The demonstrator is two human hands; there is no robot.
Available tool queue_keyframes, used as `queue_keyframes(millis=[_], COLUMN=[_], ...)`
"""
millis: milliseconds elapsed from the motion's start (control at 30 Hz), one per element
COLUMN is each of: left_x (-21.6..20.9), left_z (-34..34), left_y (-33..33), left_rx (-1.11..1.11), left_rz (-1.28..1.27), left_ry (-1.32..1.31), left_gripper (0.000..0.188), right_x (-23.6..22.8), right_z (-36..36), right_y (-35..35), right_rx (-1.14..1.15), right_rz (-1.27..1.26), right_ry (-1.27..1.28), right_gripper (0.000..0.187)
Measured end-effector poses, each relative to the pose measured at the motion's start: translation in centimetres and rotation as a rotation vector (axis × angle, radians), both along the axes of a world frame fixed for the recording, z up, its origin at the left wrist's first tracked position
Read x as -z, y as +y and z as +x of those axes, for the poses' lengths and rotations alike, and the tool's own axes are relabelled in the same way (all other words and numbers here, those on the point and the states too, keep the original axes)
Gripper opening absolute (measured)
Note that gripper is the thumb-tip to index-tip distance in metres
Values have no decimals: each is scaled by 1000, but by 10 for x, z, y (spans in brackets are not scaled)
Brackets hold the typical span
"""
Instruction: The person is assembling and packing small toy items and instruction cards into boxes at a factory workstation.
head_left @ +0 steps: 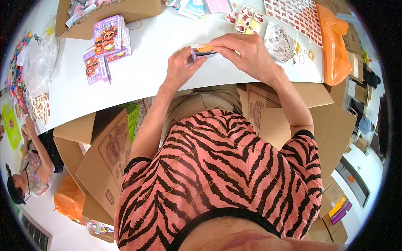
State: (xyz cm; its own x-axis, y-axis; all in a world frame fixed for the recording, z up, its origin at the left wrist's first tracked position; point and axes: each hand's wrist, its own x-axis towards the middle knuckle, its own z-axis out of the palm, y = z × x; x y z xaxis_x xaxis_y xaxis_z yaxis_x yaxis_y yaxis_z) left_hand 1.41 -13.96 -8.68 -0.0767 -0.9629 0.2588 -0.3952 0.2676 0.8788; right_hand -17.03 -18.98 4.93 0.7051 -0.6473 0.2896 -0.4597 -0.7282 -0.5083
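Above the near edge of the table, my left hand (180,69) grips a small purple-and-white cardboard box (200,55) between thumb and fingers. An orange and dark patch (205,49) shows at the box's upper side; whether it is printing or contents I cannot tell. My right hand (245,54) reaches over from the right, thumb and forefinger pinched at the box's right end. To the left stand several stacked purple boxes (109,39) with cartoon figures, and one more purple box (95,69) leans in front of them.
An open brown carton (113,14) holds more boxes at the back left. Sticker sheets (293,19), a clear bag (280,44), rubber bands (309,55) and an orange plastic bag (333,46) lie to the right. Large cartons (104,161) flank me. Another person (35,175) works at far left.
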Motion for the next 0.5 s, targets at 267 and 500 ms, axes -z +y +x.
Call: queue_keyframes(millis=[267, 500], left_x=[0, -3], left_z=[0, 0], left_y=[-1, -1], left_rx=[20, 4], left_rz=[-16, -33], left_ry=[24, 10], left_gripper=[26, 28], right_x=[9, 10], right_z=[-1, 4], right_y=[3, 0], right_rx=[13, 86], right_rz=[-8, -89], right_ry=[107, 161], right_gripper=[18, 17])
